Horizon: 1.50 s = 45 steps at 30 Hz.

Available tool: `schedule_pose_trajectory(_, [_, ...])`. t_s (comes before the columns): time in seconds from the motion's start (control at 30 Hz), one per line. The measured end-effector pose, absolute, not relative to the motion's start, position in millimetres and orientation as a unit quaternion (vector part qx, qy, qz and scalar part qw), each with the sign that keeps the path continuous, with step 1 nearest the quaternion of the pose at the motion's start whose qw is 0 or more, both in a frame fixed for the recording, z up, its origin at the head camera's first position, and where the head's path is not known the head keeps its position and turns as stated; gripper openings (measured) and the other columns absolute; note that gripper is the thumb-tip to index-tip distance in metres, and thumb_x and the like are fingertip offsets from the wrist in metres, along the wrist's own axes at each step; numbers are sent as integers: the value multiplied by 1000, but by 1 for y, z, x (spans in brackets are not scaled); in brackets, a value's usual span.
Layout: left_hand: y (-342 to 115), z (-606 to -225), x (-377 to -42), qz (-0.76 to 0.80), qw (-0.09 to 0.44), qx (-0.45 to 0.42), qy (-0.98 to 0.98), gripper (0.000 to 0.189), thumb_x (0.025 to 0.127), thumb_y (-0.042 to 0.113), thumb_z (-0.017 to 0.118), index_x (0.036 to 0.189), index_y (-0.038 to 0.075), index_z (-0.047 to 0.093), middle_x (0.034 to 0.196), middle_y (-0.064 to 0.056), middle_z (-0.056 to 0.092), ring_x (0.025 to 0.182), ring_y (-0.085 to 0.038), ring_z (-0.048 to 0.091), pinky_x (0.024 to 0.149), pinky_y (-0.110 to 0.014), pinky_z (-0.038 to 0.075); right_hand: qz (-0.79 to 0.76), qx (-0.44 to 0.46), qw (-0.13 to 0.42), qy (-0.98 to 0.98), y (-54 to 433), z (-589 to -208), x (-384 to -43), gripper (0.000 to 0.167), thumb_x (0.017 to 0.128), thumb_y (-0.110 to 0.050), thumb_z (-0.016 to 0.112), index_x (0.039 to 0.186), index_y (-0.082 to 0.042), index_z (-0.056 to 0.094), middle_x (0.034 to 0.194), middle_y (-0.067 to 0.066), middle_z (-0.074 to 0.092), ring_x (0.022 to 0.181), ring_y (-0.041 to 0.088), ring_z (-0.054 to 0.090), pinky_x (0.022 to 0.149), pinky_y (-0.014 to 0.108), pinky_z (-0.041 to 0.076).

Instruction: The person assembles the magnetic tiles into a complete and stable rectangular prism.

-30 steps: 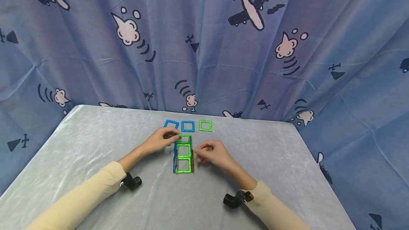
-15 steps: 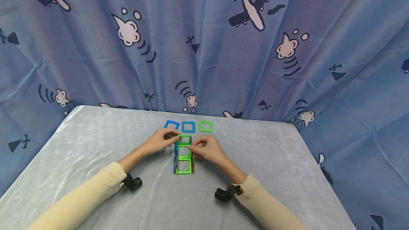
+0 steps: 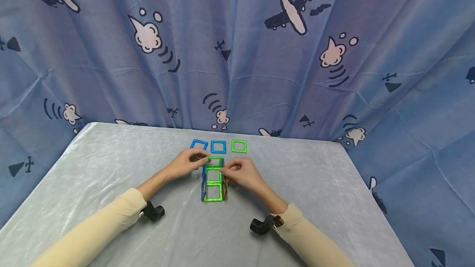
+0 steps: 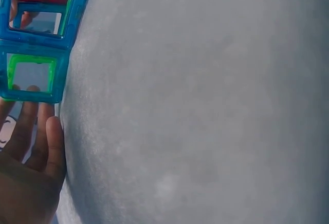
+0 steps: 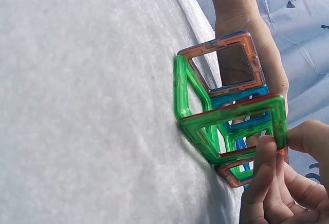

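Note:
Square magnetic tiles form a long open structure: green frames [image 3: 213, 183] in a row, blue tiles [image 4: 61, 72] along the left, and reddish tiles [image 3: 225, 190] along the right. My left hand [image 3: 188, 163] holds the far left end, its fingertips at the tile edge; the left wrist view shows the fingers [image 4: 32, 131] reaching up to a blue tile. On the opposite side, my right hand [image 3: 243, 172] pinches the corner of a tile between thumb and fingers. In the right wrist view that tile [image 5: 234, 112] looks green with a red edge. An orange tile [image 5: 252, 62] stands beyond it.
Behind the structure, two blue tiles [image 3: 218, 153] and a green tile [image 3: 239, 152] lie in a row on the grey cloth-covered table [image 3: 315, 201]. A blue curtain [image 3: 241, 73] with airplane prints hangs along the table's back edge.
My right hand has moved left and slightly away from me, to the right side of the structure. A reddish tile there now leans slightly outward. My left hand has stayed in place.

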<state>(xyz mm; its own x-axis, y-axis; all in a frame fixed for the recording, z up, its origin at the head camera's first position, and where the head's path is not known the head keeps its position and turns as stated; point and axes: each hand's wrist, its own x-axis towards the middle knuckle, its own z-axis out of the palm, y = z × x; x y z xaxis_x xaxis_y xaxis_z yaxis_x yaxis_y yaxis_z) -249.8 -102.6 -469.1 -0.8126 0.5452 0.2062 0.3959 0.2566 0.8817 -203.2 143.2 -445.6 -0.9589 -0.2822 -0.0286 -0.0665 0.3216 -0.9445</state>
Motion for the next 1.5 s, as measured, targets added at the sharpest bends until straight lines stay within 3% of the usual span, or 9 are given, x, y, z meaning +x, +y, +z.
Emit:
schedule_pose_trajectory(0.33, [-104,-469,-250,537,71,311,781,22,105,13,60,121,2,71,113,-9,71,105,-25,67,88,-37,55,-563,-102,99,814,145,-447,-205,12,92,-12,77,92,0,74,73,7,70,63,17,66,60,34,56])
schedule_pose_trajectory(0.77, [-104,-468,-250,531,79,302,788,24,105,15,59,122,2,70,113,-8,71,107,-24,66,90,-38,54,-579,-123,109,799,149,-450,-206,18,94,-15,77,96,3,73,75,10,71,67,21,67,64,40,58])
schedule_pose_trajectory(1.03, [-104,-469,-250,531,73,306,787,23,105,15,60,121,2,71,112,-7,72,105,-24,67,89,-39,54,-583,-134,125,792,145,-422,-192,16,95,-7,72,98,9,70,83,27,69,74,36,67,72,56,57])
schedule_pose_trajectory(1.2, [-104,-470,-250,530,75,301,789,23,105,16,60,121,3,71,113,-8,71,104,-24,67,86,-37,55,-581,-142,130,791,147,-425,-194,15,95,-4,71,100,10,70,88,31,69,72,31,67,73,59,56])
schedule_pose_trajectory(1.33, [-105,-469,-250,531,74,300,789,23,105,16,60,120,3,71,113,-8,71,103,-25,68,83,-37,56,-584,-145,135,787,150,-442,-203,16,96,-5,71,101,10,70,90,30,70,71,26,67,71,57,57])
schedule_pose_trajectory(1.5, [-104,-469,-251,532,74,299,789,23,105,16,60,121,3,71,112,-9,71,102,-26,68,81,-37,57,-589,-145,131,784,152,-451,-207,18,96,-10,73,102,7,71,88,23,72,70,23,67,66,45,58])
